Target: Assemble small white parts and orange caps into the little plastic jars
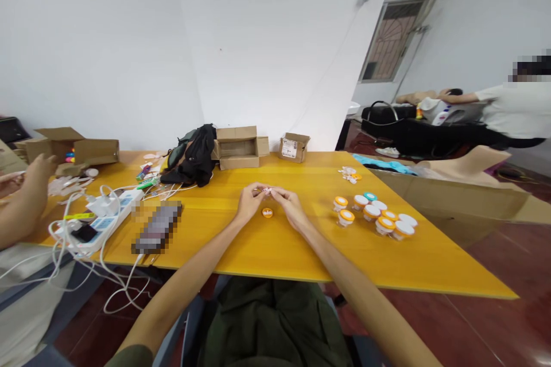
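Both hands meet over the middle of the table, fingertips pinched together on a small white piece (267, 190) with reddish marks, too small to name. My left hand (250, 202) grips it from the left and my right hand (289, 205) from the right. Just below them on the tabletop lies a round orange-and-white lid (267, 213). To the right stands a group of small clear containers with orange, white and teal lids, among them an orange-lidded container (345, 217) and a teal-lidded container (369, 196).
Small clear and orange parts (349, 174) lie at the back right of the table (301, 258). Open cardboard boxes (237, 155) and a black bag (191, 157) line the back. A phone (158, 227), a power strip (107, 221) and cables lie left, near another person's arm (26, 206).
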`<action>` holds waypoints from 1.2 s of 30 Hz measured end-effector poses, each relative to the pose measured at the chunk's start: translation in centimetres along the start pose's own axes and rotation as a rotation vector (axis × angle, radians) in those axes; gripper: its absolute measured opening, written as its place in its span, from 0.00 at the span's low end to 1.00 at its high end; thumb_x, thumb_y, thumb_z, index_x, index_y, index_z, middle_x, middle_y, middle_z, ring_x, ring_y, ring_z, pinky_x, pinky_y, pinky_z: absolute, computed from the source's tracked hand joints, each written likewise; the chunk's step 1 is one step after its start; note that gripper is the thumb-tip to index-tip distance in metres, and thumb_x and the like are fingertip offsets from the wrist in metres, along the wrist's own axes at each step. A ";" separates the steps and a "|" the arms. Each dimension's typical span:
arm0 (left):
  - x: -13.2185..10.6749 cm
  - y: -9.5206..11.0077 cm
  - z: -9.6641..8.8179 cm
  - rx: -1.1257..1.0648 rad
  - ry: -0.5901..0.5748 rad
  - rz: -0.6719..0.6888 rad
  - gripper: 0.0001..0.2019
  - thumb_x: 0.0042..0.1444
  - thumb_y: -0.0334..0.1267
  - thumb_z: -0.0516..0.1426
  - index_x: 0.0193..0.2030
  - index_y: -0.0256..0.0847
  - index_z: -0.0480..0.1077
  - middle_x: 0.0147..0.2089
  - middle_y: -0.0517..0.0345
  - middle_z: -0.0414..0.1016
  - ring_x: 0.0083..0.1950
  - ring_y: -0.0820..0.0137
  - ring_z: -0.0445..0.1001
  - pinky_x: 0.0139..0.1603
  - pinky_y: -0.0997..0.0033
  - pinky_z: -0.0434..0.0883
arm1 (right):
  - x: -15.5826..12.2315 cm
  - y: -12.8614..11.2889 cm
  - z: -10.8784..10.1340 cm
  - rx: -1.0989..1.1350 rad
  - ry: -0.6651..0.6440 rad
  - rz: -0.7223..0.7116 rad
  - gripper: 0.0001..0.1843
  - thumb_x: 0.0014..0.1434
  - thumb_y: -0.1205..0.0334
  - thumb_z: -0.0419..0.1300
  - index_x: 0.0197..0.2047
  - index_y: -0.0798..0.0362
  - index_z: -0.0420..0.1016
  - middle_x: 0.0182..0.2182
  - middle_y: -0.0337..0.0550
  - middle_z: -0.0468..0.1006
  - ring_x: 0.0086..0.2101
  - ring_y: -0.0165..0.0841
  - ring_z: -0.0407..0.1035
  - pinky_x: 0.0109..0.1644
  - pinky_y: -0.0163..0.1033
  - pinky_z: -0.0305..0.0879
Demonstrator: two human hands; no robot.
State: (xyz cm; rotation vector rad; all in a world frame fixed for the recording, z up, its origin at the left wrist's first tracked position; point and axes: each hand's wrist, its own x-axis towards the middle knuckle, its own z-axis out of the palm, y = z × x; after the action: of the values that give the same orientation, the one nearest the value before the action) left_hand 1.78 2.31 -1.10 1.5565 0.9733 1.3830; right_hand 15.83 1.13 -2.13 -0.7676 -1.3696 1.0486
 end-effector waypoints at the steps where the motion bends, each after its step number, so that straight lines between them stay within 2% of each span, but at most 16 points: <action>1: 0.0 -0.1 0.1 -0.005 0.006 0.005 0.06 0.48 0.38 0.64 0.32 0.39 0.76 0.35 0.57 0.80 0.33 0.70 0.78 0.36 0.70 0.76 | 0.0 -0.1 0.0 -0.001 0.002 -0.002 0.20 0.50 0.39 0.64 0.30 0.49 0.81 0.37 0.45 0.84 0.45 0.43 0.75 0.56 0.50 0.68; 4: 0.0 -0.3 0.1 0.009 0.023 0.037 0.04 0.48 0.36 0.64 0.32 0.39 0.76 0.37 0.56 0.80 0.36 0.68 0.79 0.40 0.68 0.77 | -0.1 -0.2 0.0 -0.030 0.007 -0.008 0.19 0.50 0.40 0.65 0.31 0.49 0.81 0.34 0.44 0.84 0.40 0.41 0.76 0.52 0.49 0.70; 8: -0.1 -0.5 0.2 0.061 -0.006 0.086 0.04 0.49 0.33 0.63 0.33 0.39 0.77 0.38 0.55 0.78 0.37 0.69 0.79 0.42 0.68 0.77 | 0.1 0.1 -0.3 -0.100 0.040 -0.031 0.19 0.49 0.40 0.65 0.28 0.49 0.79 0.30 0.43 0.83 0.37 0.41 0.76 0.49 0.47 0.71; 16: -0.4 -0.4 0.1 0.091 -0.029 0.132 0.13 0.46 0.23 0.61 0.38 0.40 0.78 0.39 0.57 0.76 0.37 0.72 0.77 0.43 0.70 0.76 | 0.2 0.3 -0.4 -0.108 0.126 -0.046 0.23 0.49 0.37 0.64 0.29 0.50 0.76 0.29 0.44 0.81 0.34 0.38 0.74 0.43 0.44 0.72; 20: -0.3 -0.3 -0.3 0.117 -0.005 0.127 0.14 0.45 0.22 0.61 0.38 0.40 0.78 0.39 0.56 0.77 0.38 0.71 0.77 0.44 0.70 0.75 | 0.1 0.2 -0.6 -0.051 0.185 -0.043 0.23 0.48 0.36 0.65 0.29 0.50 0.75 0.28 0.43 0.80 0.33 0.38 0.74 0.41 0.44 0.73; 25: -0.3 -0.3 -0.4 0.152 0.011 0.132 0.13 0.46 0.23 0.61 0.38 0.41 0.77 0.40 0.56 0.78 0.39 0.70 0.76 0.43 0.70 0.74 | 0.2 0.3 -0.8 -0.054 0.145 -0.015 0.24 0.48 0.36 0.65 0.30 0.50 0.76 0.28 0.43 0.80 0.33 0.38 0.74 0.39 0.44 0.74; 30: -0.4 -0.1 -0.5 0.148 -0.004 0.141 0.13 0.46 0.24 0.60 0.39 0.41 0.77 0.41 0.55 0.78 0.39 0.70 0.75 0.41 0.71 0.73 | 0.2 0.4 -0.7 0.001 0.134 0.039 0.23 0.45 0.37 0.67 0.30 0.50 0.76 0.29 0.44 0.82 0.35 0.40 0.77 0.41 0.45 0.76; 36: -0.6 0.3 -0.6 0.148 -0.018 0.131 0.13 0.47 0.25 0.61 0.40 0.41 0.77 0.42 0.55 0.78 0.41 0.69 0.76 0.41 0.72 0.72 | 0.1 0.5 -0.7 -0.002 0.108 0.068 0.23 0.44 0.39 0.69 0.30 0.50 0.74 0.27 0.41 0.81 0.28 0.37 0.77 0.35 0.44 0.77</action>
State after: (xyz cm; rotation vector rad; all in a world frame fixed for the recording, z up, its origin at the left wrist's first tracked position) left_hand 1.16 1.67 -1.00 1.7672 0.9961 1.4106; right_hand 16.50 1.48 -2.58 -0.8648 -1.2605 1.0434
